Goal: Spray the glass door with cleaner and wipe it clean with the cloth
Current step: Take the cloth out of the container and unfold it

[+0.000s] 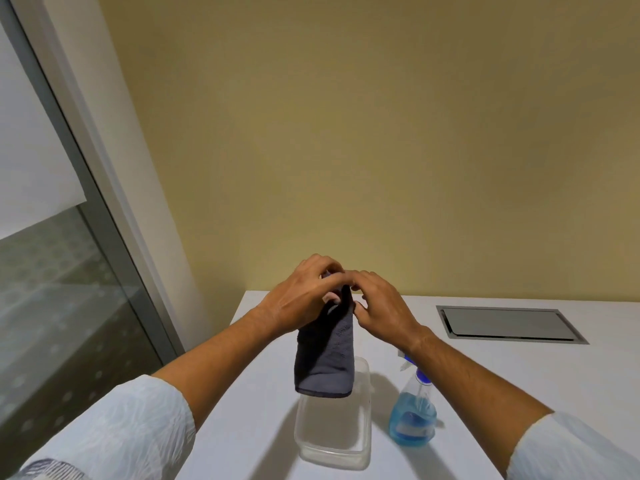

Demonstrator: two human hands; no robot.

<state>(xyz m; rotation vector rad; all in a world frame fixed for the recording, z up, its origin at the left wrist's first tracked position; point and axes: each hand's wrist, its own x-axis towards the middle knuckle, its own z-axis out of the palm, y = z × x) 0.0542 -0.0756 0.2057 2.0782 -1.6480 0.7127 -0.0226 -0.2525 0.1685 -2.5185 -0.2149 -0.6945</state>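
That dark grey cloth (327,358) hangs limp above a clear plastic tub (332,431), so it's soft, light, and best bunched at the top edge, which is where the left hand (304,299) pinches it. The right hand (377,303) has its fingers at the same edge; can't tell if it's really gripping. The spray bottle (412,414) of blue cleaner stands just beside the tub on the white counter (519,375), probably slick plastic, so grab its neck. The glass door (69,289) is off left. No readable labels.

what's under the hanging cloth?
A clear plastic container on the white table, directly below the dark cloth both hands hold. It looks empty; the cloth's lower edge hides its far rim.
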